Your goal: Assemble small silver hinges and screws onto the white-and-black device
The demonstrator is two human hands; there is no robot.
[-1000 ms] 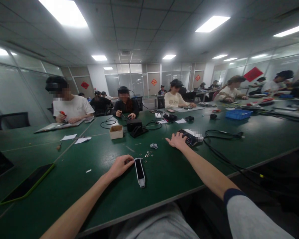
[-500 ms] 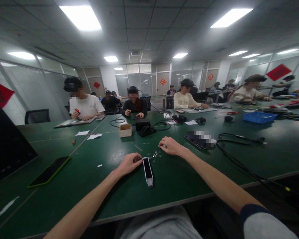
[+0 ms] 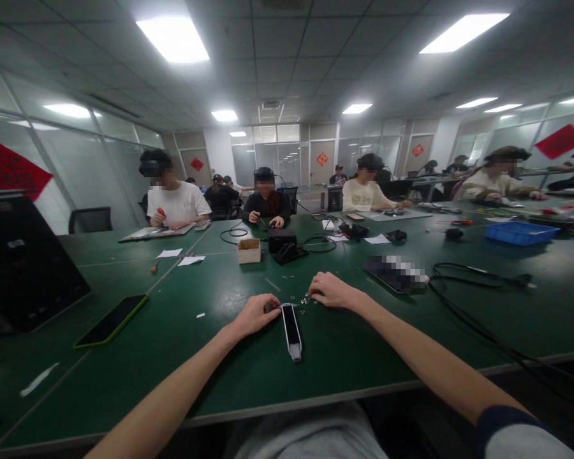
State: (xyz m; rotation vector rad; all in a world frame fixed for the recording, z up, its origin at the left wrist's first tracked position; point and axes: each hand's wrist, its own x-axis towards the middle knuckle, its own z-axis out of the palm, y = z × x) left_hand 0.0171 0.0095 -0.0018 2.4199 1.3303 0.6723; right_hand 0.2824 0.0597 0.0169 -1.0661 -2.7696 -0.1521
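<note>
On the green table in front of me lies a long, slim white device with a black face [image 3: 291, 326]. My left hand [image 3: 258, 312] rests at its far end with fingers curled together; what they pinch, if anything, is too small to make out. Just beyond the device is a loose cluster of small shiny metal pieces [image 3: 306, 299]. My right hand [image 3: 332, 290] is at the right edge of this cluster, fingertips bent down and drawn together near the pieces. Whatever is between those fingertips is hidden.
A phone in a green case [image 3: 112, 320] lies left, near a black box-like case [image 3: 26, 261]. Ahead stand a small open box [image 3: 249, 251] and a black device [image 3: 283, 242]. Right are a dark phone-like slab [image 3: 387, 274], black cables [image 3: 452, 306] and a blue tray [image 3: 521, 233]. Other people sit opposite.
The whole view has shifted slightly, so things appear further right. My right hand has come closer to the metal pieces and my left hand. My left hand stays by the device's far end.
</note>
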